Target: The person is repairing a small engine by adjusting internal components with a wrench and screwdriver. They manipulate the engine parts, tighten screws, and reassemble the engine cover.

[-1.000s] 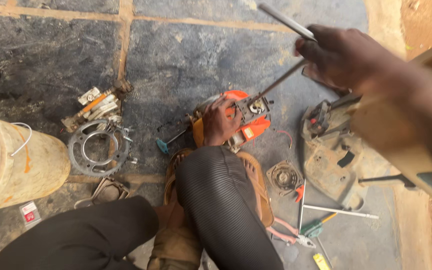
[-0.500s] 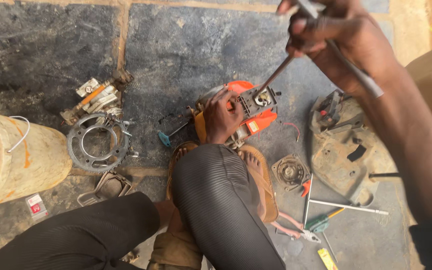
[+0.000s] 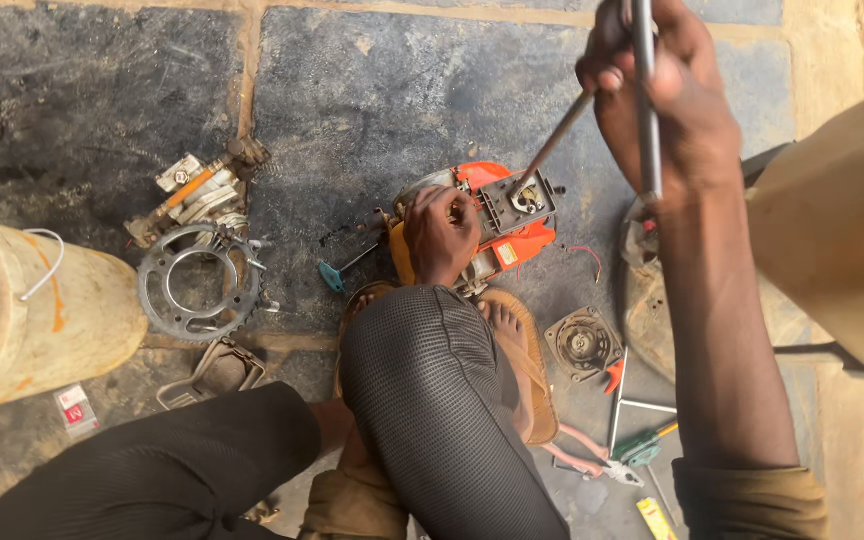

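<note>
From the head view, my right hand [image 3: 667, 95] has climbed toward the top of the frame compared with a second ago, when it sat off to the right and farther from the work; it is now almost directly above the orange engine [image 3: 487, 225]. Its fingers are closed tight around a long metal T-handle wrench [image 3: 642, 100], whose crossbar runs upright through the fist, while the shaft slopes down to the left and its tip now meets the square opening on top of the engine. I judge the tool has been brought in and seated, so turning can begin. My left hand [image 3: 440, 232] has hardly moved over that second: it is curled over the engine's left side, fingers wrapped down on the housing, pinning it to the dark stone floor [image 3: 352, 110]. The engine lies just beyond my bent knee [image 3: 422, 360], between my sandalled feet and the floor seam. It looks partly stripped: orange plastic shell, a grey metal top plate exposed, a thin red wire trailing to its right. Left of it lie a toothed sprocket [image 3: 197, 283] and a yellow bucket [image 3: 22, 320]; right of it, a round grey cover [image 3: 582, 343] and pliers [image 3: 592, 462].
</note>
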